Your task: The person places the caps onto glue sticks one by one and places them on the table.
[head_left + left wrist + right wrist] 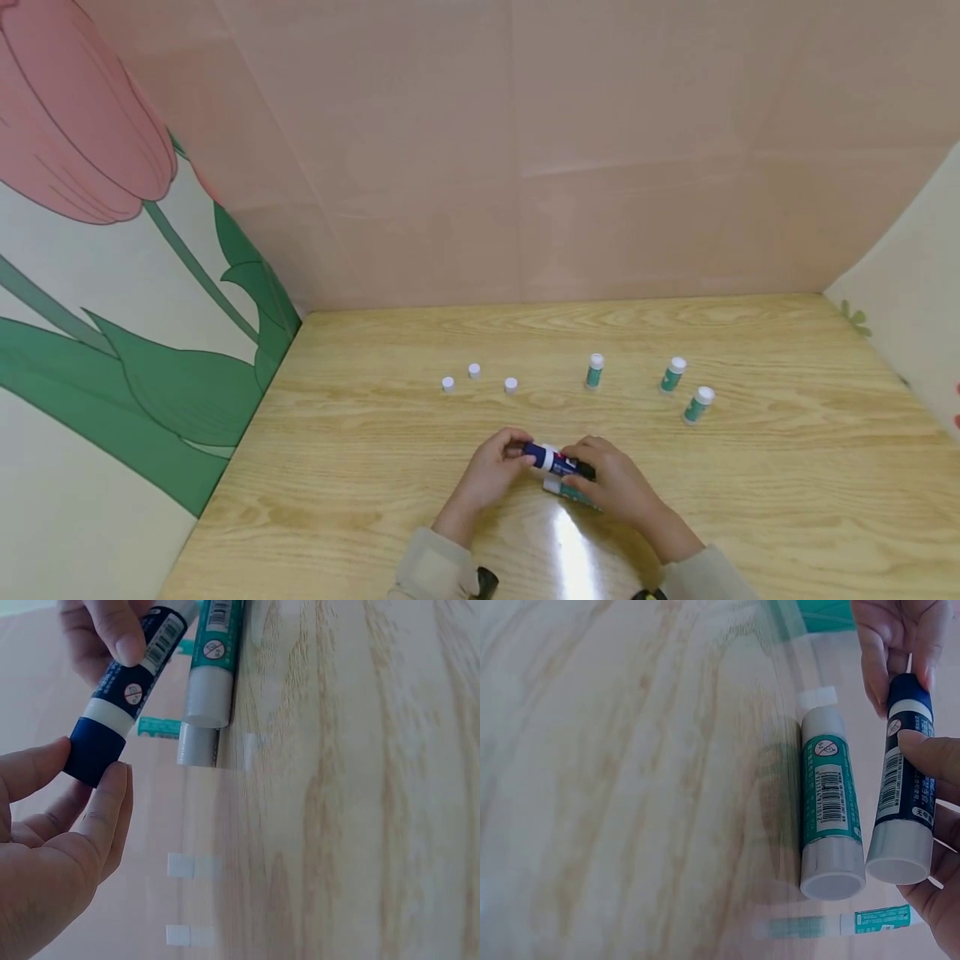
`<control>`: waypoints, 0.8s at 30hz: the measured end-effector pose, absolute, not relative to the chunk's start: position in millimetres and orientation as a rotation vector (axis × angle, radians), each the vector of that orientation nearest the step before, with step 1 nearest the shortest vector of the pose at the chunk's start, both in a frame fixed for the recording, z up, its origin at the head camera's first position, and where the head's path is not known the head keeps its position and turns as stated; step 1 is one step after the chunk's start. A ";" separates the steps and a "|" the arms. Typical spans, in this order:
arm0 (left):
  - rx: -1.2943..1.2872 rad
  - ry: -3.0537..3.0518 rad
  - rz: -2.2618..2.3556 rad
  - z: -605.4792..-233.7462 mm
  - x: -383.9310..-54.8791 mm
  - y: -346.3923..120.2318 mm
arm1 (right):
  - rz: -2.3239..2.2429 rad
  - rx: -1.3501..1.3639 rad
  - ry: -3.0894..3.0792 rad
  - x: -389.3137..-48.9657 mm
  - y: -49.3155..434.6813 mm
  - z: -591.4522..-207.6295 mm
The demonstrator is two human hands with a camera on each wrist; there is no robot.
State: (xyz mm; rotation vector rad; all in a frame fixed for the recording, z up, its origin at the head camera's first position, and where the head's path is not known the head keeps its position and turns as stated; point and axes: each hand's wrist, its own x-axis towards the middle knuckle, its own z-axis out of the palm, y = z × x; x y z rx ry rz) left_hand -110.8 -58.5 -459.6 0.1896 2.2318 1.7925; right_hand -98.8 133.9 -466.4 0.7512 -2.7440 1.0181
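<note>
Over the front middle of the table, both hands hold one navy glue stick (564,463) with a white band. My left hand (491,468) pinches its dark blue cap (96,750) between thumb and fingertips. The cap sits up against the white band. Around the labelled body (906,769) curl the thumb and fingers of my right hand (611,483). Just below the hands, a green glue stick (830,795) with a white end lies on its side on the table, partly covered by the right hand in the head view.
Three small white caps (474,371) stand apart on the table, left of centre. Farther right stand three green glue sticks with white tops, one near the middle (595,372) and two close together (697,406). A pink-brown covered wall (517,208) rises behind the table.
</note>
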 end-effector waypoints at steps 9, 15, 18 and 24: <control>0.223 2.241 1.792 -461.6 -108.9 -58.6 | 1.023 0.757 -2.739 -97.9 133.5 -468.0; 0.226 2.239 1.793 -461.5 -107.5 -57.7 | 1.019 0.764 -2.744 -97.5 133.7 -469.5; 0.224 2.250 1.785 -461.4 -107.5 -57.4 | 1.015 0.771 -2.738 -98.1 133.9 -470.2; 0.227 2.269 1.771 -460.6 -107.9 -58.0 | 1.004 0.782 -2.709 -99.6 134.0 -471.3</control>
